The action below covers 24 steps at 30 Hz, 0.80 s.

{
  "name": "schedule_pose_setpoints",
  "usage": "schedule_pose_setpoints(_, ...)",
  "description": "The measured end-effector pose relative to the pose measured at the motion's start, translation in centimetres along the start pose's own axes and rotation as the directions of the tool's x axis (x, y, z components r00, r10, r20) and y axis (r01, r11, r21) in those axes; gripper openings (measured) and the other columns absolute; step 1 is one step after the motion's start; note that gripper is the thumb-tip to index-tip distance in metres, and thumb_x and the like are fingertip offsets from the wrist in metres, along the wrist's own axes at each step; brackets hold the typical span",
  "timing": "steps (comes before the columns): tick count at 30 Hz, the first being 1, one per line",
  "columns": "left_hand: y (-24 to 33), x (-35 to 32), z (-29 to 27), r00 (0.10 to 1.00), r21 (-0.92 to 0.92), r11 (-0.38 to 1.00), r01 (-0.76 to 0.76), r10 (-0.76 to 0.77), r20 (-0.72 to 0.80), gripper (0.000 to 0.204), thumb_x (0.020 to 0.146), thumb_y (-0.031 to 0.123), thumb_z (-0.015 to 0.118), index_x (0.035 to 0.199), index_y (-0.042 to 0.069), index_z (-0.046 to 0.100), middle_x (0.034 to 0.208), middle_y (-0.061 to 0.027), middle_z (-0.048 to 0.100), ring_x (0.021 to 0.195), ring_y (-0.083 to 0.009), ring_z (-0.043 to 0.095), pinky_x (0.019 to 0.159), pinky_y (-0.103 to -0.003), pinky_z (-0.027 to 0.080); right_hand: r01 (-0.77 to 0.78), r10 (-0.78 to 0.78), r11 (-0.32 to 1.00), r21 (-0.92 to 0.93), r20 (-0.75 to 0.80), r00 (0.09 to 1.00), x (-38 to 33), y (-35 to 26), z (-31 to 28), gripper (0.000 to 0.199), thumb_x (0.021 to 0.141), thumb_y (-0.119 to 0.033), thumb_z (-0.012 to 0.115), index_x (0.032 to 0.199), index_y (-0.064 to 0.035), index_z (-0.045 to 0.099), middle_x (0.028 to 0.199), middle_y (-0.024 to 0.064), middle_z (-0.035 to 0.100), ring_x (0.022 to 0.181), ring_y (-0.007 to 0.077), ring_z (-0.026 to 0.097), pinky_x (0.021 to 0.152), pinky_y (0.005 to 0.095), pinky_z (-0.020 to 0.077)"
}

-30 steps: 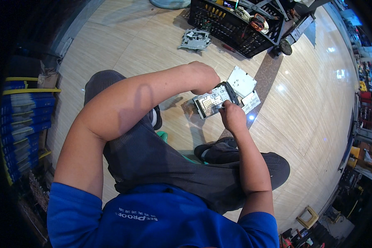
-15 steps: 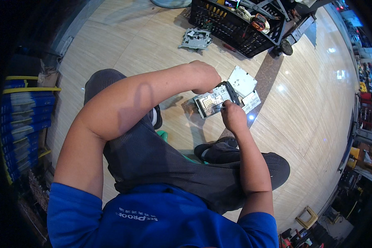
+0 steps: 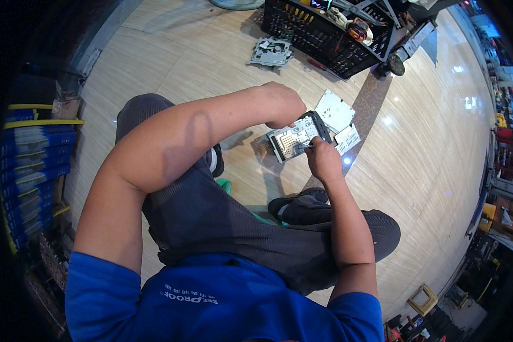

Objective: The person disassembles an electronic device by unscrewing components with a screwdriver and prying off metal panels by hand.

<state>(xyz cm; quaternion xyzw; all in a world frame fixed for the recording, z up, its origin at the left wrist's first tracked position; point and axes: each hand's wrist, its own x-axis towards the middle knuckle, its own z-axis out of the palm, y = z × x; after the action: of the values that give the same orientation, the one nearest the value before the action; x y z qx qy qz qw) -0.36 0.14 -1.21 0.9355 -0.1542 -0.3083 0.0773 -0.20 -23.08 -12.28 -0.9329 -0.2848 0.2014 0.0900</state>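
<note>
Over the floor in front of me is an opened electronic unit (image 3: 289,138), a flat silver metal chassis with a black panel along its right end. Its shape resembles a car stereo. My left hand (image 3: 284,105) grips the unit's far edge near the black panel, fingers closed and mostly hidden behind the wrist. From the right, my right hand (image 3: 325,158) reaches over the near right corner, fingers pinched round a thin metal tool (image 3: 303,147). The tool's tip points left across the metal face; its kind is too small to tell.
A flat silver metal cover (image 3: 334,110) and a perforated metal plate (image 3: 347,138) lie just right of the unit. Beyond them stands a black plastic crate (image 3: 319,43) of tools and cables. A silver mechanism with circuit board (image 3: 269,52) lies left of the crate.
My right hand has shifted very slightly up and right, along with the unit. My left hand keeps its grip with hardly any movement.
</note>
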Motion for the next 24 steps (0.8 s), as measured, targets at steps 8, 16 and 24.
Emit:
schedule_pose_setpoints(8,0.03,0.06,0.04,1.0,0.002,1.0,0.002,-0.002,0.006,0.032,0.094,0.029,0.07,0.115,0.005,0.067,0.114,-0.0183,0.072,0.111,-0.0357,0.068,0.092,-0.047,0.055,-0.031,0.031,1.0,0.002,0.005,1.0,0.11,0.02,0.15,0.026,0.09,-0.026,0.071,0.099,-0.002,0.065,0.09,0.0231,0.072,0.087,0.0418,0.07,0.076,0.0525,0.0555)
schedule_pose_setpoints(16,0.06,0.02,-0.04,1.0,-0.005,1.0,0.004,-0.004,0.012,0.03,0.095,0.028,0.069,0.114,0.005,0.067,0.114,-0.0181,0.072,0.111,-0.0356,0.068,0.092,-0.047,0.055,-0.03,0.03,0.999,0.021,0.011,0.999,0.01,-0.23,-0.12,0.023,0.09,-0.023,0.07,0.099,-0.0026,0.065,0.09,0.023,0.072,0.086,0.0423,0.07,0.075,0.0532,0.0556)
schedule_pose_setpoints(24,0.04,0.02,-0.09,1.0,-0.007,1.0,0.006,-0.005,0.012,0.031,0.095,0.028,0.069,0.115,0.005,0.067,0.114,-0.0182,0.072,0.111,-0.0358,0.068,0.091,-0.047,0.055,-0.018,0.018,1.0,0.007,-0.031,0.999,0.16,0.01,-0.02,0.02,0.092,-0.021,0.066,0.098,-0.0022,0.064,0.093,0.0237,0.072,0.087,0.0425,0.07,0.076,0.0529,0.0558)
